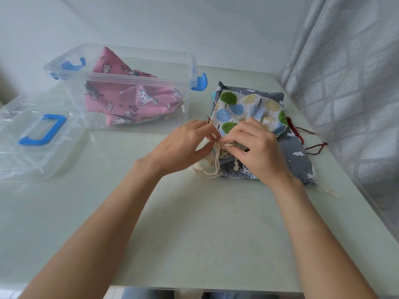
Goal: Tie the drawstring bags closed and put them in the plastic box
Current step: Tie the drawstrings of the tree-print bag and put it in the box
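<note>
A white drawstring bag with a tree print (pixel 248 106) lies on top of a pile at the right of the table. My left hand (pixel 183 145) and my right hand (pixel 257 147) meet at its gathered mouth and pinch its cream drawstring (pixel 217 157), whose loose ends trail toward me. Under it lies a grey bag with clouds (pixel 298 156). A clear plastic box (pixel 190 61) with blue latches stands at the back left, holding pink unicorn-print bags (pixel 129 100).
The box's clear lid (pixel 13 147) with a blue handle lies flat at the far left. Dark red cords (pixel 313 145) stick out of the pile to the right. A patterned curtain (pixel 349 83) hangs along the table's right edge. The pale green table (pixel 205 223) stretches toward me.
</note>
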Demonstrator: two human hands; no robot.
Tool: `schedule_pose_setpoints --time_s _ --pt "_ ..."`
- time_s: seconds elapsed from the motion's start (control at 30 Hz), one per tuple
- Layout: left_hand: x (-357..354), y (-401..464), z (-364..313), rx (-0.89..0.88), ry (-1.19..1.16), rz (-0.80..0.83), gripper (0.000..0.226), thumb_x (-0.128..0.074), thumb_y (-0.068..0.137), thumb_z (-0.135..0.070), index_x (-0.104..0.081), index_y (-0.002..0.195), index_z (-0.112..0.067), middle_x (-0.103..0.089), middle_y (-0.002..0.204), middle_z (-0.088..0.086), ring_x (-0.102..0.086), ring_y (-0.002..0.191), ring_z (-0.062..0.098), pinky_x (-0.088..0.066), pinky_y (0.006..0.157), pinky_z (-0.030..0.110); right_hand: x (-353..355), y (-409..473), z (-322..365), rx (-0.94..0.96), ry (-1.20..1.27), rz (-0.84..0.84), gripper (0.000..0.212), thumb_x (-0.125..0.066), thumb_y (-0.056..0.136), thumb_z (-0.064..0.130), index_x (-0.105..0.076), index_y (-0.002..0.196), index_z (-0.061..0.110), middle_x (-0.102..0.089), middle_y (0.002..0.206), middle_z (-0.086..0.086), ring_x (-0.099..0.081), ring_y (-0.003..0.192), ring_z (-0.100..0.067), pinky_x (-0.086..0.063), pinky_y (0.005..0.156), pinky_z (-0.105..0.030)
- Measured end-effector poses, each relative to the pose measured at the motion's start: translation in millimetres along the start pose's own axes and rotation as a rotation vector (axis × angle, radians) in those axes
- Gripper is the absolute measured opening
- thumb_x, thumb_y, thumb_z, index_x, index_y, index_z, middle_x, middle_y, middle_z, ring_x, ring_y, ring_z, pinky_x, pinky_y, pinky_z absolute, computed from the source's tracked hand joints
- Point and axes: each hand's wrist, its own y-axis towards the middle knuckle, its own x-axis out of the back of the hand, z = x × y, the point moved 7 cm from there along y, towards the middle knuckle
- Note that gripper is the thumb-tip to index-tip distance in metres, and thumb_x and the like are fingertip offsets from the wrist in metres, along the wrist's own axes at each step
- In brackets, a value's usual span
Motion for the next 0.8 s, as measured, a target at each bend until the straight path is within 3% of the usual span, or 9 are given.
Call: schedule_pose_setpoints --time_s 0.13,0.33,0.43,0.63,0.7,0.8 --pt "1 -4 6 0.12 -0.07 -0.028 0.017 -0.054 0.08 -0.018 -0.064 0.093 -0.012 -0.063 0.084 -0.002 -0.057 0.073 0.009 -0.05 0.069 0.028 -3 -1 -1 -0.023 0.064 0.0 0.008 -0.076 0.077 0.013 -0.073 0.083 0.008 -0.063 0.075 -0.004 -0.052 0.072 -0.017 -0.041 0.065 -0.023" --pt "-3 -9 21 0.37 -0.365 -0.079 0.012 -0.055 0.091 -0.011 -0.064 0.091 -0.019 -0.065 0.073 -0.014 -0.066 0.069 0.004 -0.048 0.065 0.017 2 -3 -7 -0.081 0.14 -0.054 0.013 -0.074 0.078 0.017 -0.074 0.087 0.007 -0.069 0.079 -0.004 -0.059 0.072 -0.02 -0.049 0.064 -0.031" --pt "3 -10 21 0.408 -0.444 -0.16 0.014 -0.058 0.09 -0.009 -0.068 0.09 -0.018 -0.068 0.072 -0.011 -0.064 0.064 -0.001 -0.044 0.059 0.011 9 -4 -9 -0.119 0.207 -0.101 0.012 -0.076 0.077 0.012 -0.074 0.086 0.005 -0.071 0.08 -0.004 -0.062 0.072 -0.018 -0.051 0.063 -0.029" --pt "13 -15 33 0.488 -0.588 -0.239 0.018 -0.064 0.085 -0.008 -0.072 0.084 -0.024 -0.071 0.075 -0.002 -0.058 0.065 0.007 -0.048 0.06 0.022 22 -6 -22 -0.259 0.308 -0.114 0.009 -0.076 0.078 0.01 -0.074 0.085 0.005 -0.07 0.079 -0.004 -0.062 0.072 -0.015 -0.051 0.064 -0.027" --pt "16 -15 33 0.476 -0.569 -0.212 0.019 -0.065 0.085 -0.008 -0.072 0.083 -0.026 -0.069 0.068 -0.007 -0.054 0.061 0.004 -0.045 0.061 0.022 23 -8 -27 -0.341 0.378 -0.076 0.012 -0.075 0.078 0.01 -0.072 0.089 0.01 -0.068 0.078 -0.004 -0.059 0.069 -0.014 -0.05 0.065 -0.025" --pt "20 -14 33 0.459 -0.517 -0.164 0.024 -0.063 0.084 -0.004 -0.071 0.084 -0.027 -0.067 0.06 -0.016 -0.055 0.058 -0.001 -0.044 0.061 0.011 18 -12 -33 -0.444 0.497 0.032 0.024 -0.072 0.08 0.009 -0.064 0.101 0.018 -0.062 0.077 -0.002 -0.053 0.068 -0.016 -0.048 0.069 -0.023"
